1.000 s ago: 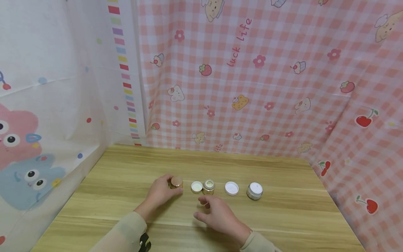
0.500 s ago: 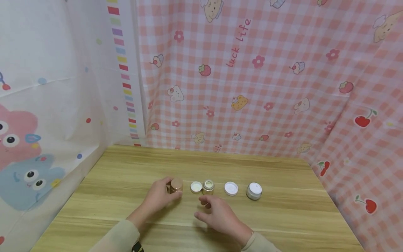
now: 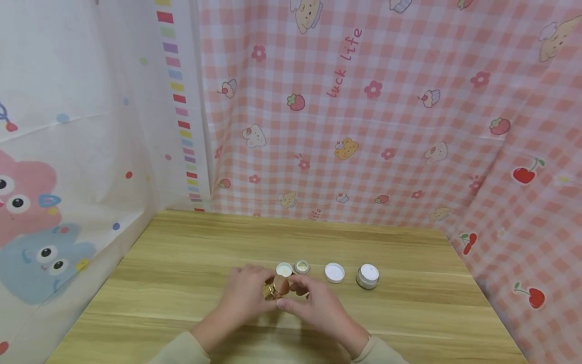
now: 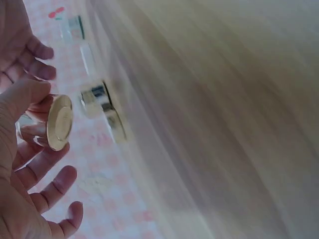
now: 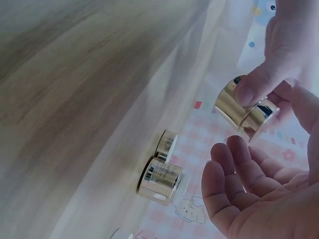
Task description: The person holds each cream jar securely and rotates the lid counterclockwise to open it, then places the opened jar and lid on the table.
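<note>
My left hand [image 3: 245,293] pinches a small gold cosmetic jar [image 3: 275,288] between thumb and fingers. The jar is capped, tilted and raised off the table; its round base shows in the left wrist view. Close by the jar's lid end is my right hand [image 3: 320,301], thumb and fingers spread apart around it. In the right wrist view these fingers [image 5: 232,152] are loosely bent, with a gap between them and the gold. Just behind the hands stands an uncapped gold jar [image 5: 160,180], its upturned lid [image 3: 284,269] right beside it.
Farther right on the wood-grain table [image 3: 409,313] lies a white upturned lid [image 3: 334,273]. Beyond it stands a glass jar [image 3: 368,276] with a white top. A pink checked curtain [image 3: 318,177] hangs along the table's back edge, a white printed one [image 3: 109,167] at the left.
My left hand has lifted the gold jar off the table and brought it right and nearer, tilting it. My right hand has shifted slightly, its fingertips now around the jar's lid end.
</note>
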`<action>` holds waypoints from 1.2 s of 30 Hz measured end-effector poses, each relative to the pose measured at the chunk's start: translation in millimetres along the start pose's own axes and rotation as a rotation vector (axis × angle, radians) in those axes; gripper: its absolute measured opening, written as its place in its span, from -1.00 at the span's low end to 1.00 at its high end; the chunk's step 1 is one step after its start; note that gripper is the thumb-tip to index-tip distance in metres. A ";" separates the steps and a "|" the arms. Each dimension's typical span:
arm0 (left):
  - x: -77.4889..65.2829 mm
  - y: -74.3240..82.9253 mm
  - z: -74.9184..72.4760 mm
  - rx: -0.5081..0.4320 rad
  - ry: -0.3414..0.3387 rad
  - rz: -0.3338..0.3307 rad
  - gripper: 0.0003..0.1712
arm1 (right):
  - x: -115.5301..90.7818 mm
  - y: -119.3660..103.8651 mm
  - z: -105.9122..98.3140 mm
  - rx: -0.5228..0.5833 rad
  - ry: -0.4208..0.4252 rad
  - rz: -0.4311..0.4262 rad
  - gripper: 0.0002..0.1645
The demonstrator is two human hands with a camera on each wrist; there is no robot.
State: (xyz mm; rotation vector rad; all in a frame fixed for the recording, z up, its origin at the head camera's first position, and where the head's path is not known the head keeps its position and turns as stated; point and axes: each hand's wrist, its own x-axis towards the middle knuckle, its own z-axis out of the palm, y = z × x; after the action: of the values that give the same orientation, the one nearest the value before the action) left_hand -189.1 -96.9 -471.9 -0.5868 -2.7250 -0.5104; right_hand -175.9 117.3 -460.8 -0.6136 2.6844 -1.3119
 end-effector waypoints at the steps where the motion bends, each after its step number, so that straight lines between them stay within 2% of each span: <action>1: 0.3 2.9 -0.2 0.012 0.004 0.015 -0.41 | 0.1 0.4 0.0 -0.012 0.005 -0.013 -0.53; 6: 0.2 11.3 0.8 0.067 0.034 0.073 -0.43 | -0.2 2.6 0.6 -0.091 0.034 -0.060 -0.56; 12: -0.7 17.3 -1.1 0.145 0.036 0.125 -0.43 | -1.1 1.9 1.2 -0.151 0.057 -0.095 -0.68; 19: -2.0 22.1 -0.7 0.182 0.060 0.134 -0.42 | -1.1 1.0 2.0 -0.173 0.096 -0.098 -0.79; 22: -2.8 22.7 1.1 0.157 0.076 0.116 -0.42 | -0.6 2.6 0.8 -0.131 0.096 -0.067 -0.83; 24: -3.5 22.8 2.2 0.124 0.073 0.098 -0.40 | -0.9 4.4 -1.0 -0.059 0.088 -0.037 -0.83; 29: -8.7 23.3 1.2 -0.042 0.060 0.069 -0.45 | -4.4 8.3 -8.6 0.173 0.014 0.030 -0.71; 32: -12.5 24.5 0.0 -0.113 0.086 0.072 -0.53 | -6.5 9.3 -13.1 0.263 -0.029 0.061 -0.63; 36: -16.1 26.8 1.5 -0.142 0.138 0.072 -0.52 | -8.5 10.3 -16.5 0.322 -0.037 0.090 -0.53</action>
State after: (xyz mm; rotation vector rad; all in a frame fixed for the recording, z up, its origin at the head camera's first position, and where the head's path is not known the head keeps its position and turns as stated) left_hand -163.5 -78.8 -471.7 -0.6570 -2.5429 -0.7027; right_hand -175.5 138.5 -459.2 -0.4670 2.3658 -1.6392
